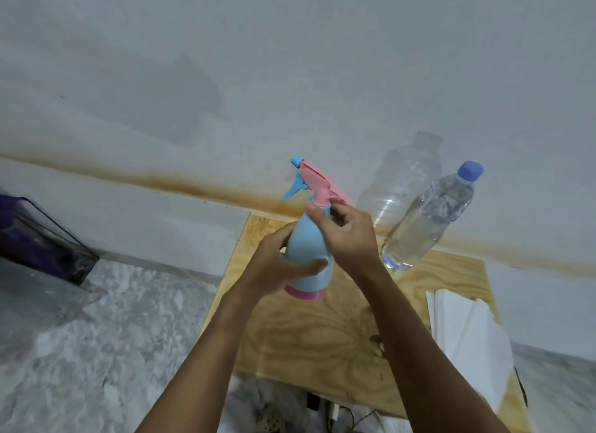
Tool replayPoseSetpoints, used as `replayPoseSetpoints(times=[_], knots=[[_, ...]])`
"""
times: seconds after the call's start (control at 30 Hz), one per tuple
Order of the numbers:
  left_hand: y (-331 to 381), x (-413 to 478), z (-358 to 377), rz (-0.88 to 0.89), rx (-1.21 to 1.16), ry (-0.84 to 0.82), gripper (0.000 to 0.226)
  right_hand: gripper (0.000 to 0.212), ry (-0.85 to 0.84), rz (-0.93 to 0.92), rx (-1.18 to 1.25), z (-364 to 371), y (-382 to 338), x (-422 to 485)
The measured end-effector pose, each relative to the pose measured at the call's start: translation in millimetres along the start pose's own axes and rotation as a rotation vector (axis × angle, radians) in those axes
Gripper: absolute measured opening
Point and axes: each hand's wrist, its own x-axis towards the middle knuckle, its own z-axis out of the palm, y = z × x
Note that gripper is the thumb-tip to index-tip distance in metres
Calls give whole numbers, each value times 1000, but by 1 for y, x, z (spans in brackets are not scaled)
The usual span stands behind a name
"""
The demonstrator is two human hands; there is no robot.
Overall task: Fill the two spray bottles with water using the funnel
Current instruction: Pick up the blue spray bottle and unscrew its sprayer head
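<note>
A light-blue spray bottle (pixel 306 242) with a pink base and a pink and blue trigger head (pixel 314 184) is held above the wooden table (pixel 306 329). My left hand (pixel 277 264) grips its body from the left. My right hand (pixel 348 235) pinches the neck just under the pink head. A clear water bottle (pixel 429 216) with a blue cap, full of water, stands at the table's back right. Behind it stands a larger, nearly empty clear bottle (pixel 403 181). No funnel or second spray bottle is in view.
White folded paper or cloth (pixel 467 332) lies along the table's right edge. A dark glass box (pixel 48 242) sits on the marble floor at the left. A grey wall with a rust-brown stain line stands behind the table. Cables lie on the floor below the table's front edge.
</note>
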Motion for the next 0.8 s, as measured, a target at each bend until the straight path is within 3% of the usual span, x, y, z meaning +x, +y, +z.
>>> replayPoseSetpoints(times=[0.2,0.33,0.67,0.8], knots=[[21,-7,3,-62,-108,-79,48,35,-156,28,65,-20,-17,-4],[30,-8,5,-36,-94,-62,58,27,-233,82,175,-28,-27,-4],[47,-9,10,-1,16,-33,59,33,-18,74,257,-21,-35,-12],[47,-12,15,10,19,-6,59,9,63,77,289,-18,-29,-16]])
